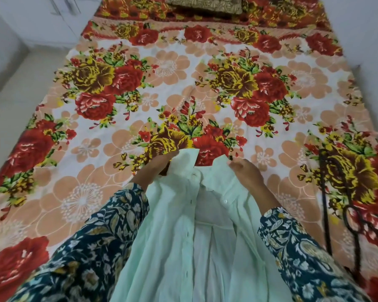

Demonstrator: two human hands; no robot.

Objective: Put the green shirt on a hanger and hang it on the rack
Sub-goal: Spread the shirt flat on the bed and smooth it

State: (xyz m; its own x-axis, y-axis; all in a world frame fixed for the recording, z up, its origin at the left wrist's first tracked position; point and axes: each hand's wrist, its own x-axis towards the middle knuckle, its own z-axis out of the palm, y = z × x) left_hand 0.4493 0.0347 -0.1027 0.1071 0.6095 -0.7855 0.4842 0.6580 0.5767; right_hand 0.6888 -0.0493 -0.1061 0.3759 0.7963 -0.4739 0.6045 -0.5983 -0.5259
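Fingers [162, 159] of the left hand [155, 168] and right hand [247, 171] are clenched on the green shirt's [172, 236] collar, held open above the bed [140, 83]; a black hanger [336, 192] is seen at right.

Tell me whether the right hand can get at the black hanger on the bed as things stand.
Probably yes, but not right away. The right hand is gripping the green shirt at the collar, so it must let go first. The black hanger lies bare on the bedspread just beyond the right sleeve, with nothing on it.
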